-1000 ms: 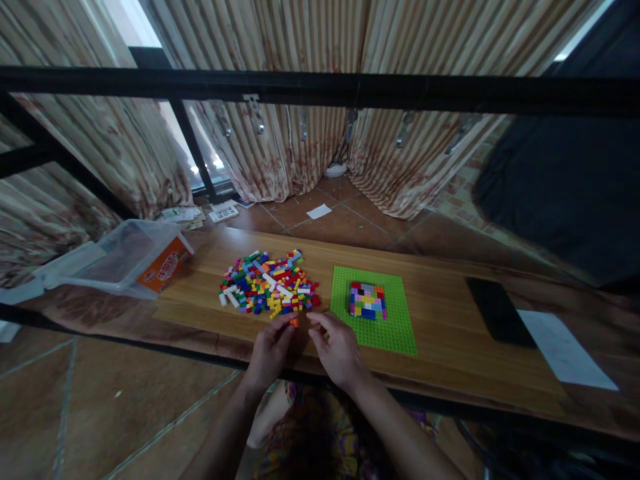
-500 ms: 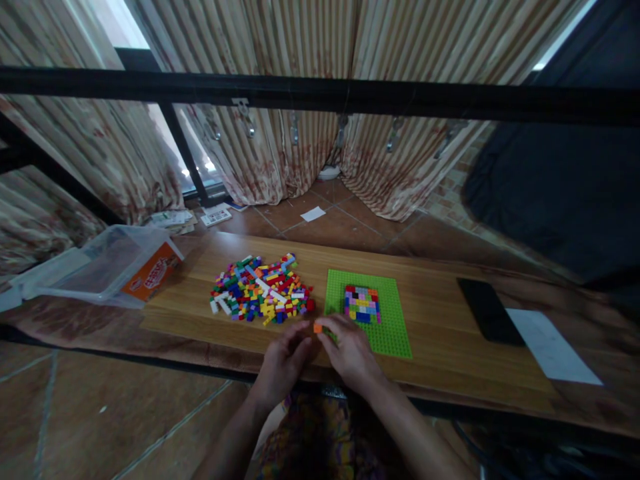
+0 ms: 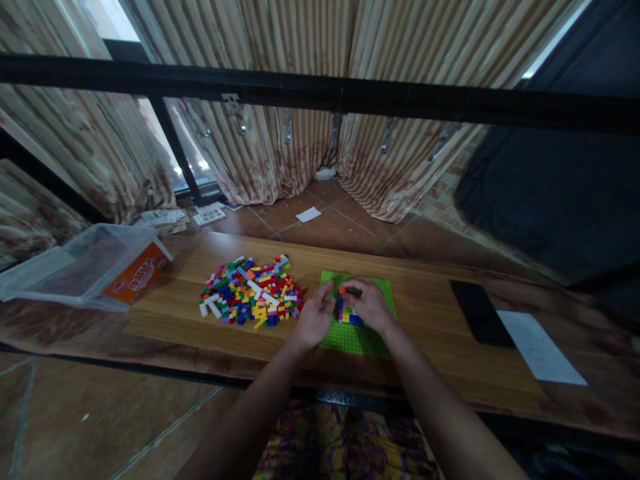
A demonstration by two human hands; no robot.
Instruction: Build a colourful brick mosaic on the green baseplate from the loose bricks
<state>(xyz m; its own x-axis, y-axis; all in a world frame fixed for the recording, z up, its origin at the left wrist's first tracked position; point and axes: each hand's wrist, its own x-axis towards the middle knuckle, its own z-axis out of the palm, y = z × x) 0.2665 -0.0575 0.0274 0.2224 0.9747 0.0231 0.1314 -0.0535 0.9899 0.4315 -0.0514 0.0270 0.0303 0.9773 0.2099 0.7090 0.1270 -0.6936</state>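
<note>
A green baseplate (image 3: 350, 340) lies on the wooden table (image 3: 430, 327) with a small multicoloured brick build (image 3: 345, 313) on it. My right hand (image 3: 371, 305) is over that build, fingers pinched on a small orange brick (image 3: 343, 290) at its top left corner. My left hand (image 3: 315, 320) rests on the plate's left edge, fingers curled, touching the plate beside the build. A pile of loose coloured bricks (image 3: 250, 292) lies just left of the plate.
A clear plastic box with an orange label (image 3: 95, 267) lies on its side at the table's left end. A black phone (image 3: 480, 312) and a white paper sheet (image 3: 540, 347) lie to the right. A black bar (image 3: 320, 93) crosses overhead; curtains hang behind.
Both hands moved from the table's front edge up onto the green plate. The orange brick went with my right hand to the top of the build.
</note>
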